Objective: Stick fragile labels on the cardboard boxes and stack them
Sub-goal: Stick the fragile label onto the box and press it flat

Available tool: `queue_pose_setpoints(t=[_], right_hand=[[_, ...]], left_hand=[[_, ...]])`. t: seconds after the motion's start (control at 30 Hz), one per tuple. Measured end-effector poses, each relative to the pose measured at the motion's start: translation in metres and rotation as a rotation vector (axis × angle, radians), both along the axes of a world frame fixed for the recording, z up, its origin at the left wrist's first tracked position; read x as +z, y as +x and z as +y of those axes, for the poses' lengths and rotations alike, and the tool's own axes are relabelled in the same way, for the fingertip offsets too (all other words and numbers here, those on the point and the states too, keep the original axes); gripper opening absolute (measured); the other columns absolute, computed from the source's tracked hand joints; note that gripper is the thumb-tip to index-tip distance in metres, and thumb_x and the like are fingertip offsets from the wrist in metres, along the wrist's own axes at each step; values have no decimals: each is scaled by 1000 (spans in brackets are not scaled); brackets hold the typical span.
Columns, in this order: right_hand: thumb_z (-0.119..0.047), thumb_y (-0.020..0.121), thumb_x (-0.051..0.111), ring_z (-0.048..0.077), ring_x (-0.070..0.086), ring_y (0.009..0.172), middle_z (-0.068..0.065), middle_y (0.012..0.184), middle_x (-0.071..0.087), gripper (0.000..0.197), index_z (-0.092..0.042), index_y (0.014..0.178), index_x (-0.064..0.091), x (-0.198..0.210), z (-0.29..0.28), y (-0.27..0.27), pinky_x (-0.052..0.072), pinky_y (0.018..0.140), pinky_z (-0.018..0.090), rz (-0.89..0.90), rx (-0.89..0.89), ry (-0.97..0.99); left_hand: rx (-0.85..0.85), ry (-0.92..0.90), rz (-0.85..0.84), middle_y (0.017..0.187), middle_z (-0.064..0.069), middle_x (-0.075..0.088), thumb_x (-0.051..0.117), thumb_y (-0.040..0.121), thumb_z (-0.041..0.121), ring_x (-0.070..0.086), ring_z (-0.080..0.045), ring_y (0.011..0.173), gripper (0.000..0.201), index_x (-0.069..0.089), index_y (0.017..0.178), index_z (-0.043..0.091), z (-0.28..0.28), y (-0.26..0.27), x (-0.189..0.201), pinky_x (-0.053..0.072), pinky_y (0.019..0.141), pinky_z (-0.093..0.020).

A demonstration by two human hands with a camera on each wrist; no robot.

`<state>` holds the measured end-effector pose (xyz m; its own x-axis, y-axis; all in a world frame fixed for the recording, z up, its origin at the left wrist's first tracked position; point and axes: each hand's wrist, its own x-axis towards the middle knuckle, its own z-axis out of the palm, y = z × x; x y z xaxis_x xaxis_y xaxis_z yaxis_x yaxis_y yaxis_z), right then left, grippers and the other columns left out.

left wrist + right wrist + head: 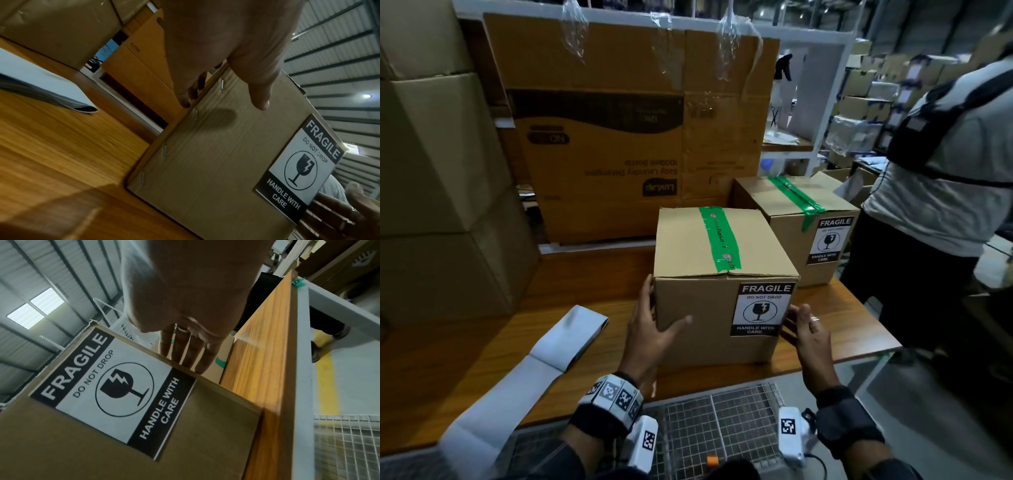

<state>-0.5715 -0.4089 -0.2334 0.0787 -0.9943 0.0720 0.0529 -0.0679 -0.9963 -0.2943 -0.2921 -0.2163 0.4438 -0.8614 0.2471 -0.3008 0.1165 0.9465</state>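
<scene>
A taped cardboard box (698,318) stands on the wooden table (482,359) near its front edge, with a black-and-white fragile label (760,308) on the front face. My left hand (652,318) lies against the box's left side with straight fingers, thumb on the front face. My right hand (803,325) presses flat against the right side. The wrist views show the left hand (222,65) and right hand (189,305) along the box edges, beside the label (302,165) (115,386). A second labelled box (791,236) stands behind, to the right.
A white strip of label backing paper (558,346) lies on the table at the left. A large carton (619,137) stands at the back and stacked cartons (431,171) at the left. Another person (945,171) stands at the right. A wire mesh basket (722,421) sits below the table's front edge.
</scene>
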Motion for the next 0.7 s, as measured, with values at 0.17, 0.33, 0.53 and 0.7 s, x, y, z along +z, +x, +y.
queue_pose_setpoints(t=[0.17,0.33,0.53,0.7], right_hand=[[-40,85,74,13,65,117,-4,122,71,58,-21,135,55,-8,4,9,57,87,24,99,129,16],[-29,83,82,10,64,121,-8,129,70,63,-26,140,54,-7,8,16,55,98,35,111,188,32],[-4,85,77,12,64,120,-5,128,70,63,-20,142,53,10,19,26,59,83,25,76,209,25],[5,87,71,15,63,120,-3,126,70,60,-21,139,55,43,25,36,60,90,35,45,175,-58]], left_hand=[[-64,58,49,155,5,45,85,76,33,50,-15,137,111,13,160,43,2,3,-6,56,100,-47],[-108,118,21,155,1,45,72,92,6,48,-15,137,102,7,161,43,6,9,-10,51,105,-43],[-85,78,-46,153,3,49,69,94,9,49,-13,137,95,10,161,40,15,31,3,50,107,-47],[-113,-65,-117,145,13,55,72,91,25,55,3,128,90,17,162,37,21,49,43,54,103,-34]])
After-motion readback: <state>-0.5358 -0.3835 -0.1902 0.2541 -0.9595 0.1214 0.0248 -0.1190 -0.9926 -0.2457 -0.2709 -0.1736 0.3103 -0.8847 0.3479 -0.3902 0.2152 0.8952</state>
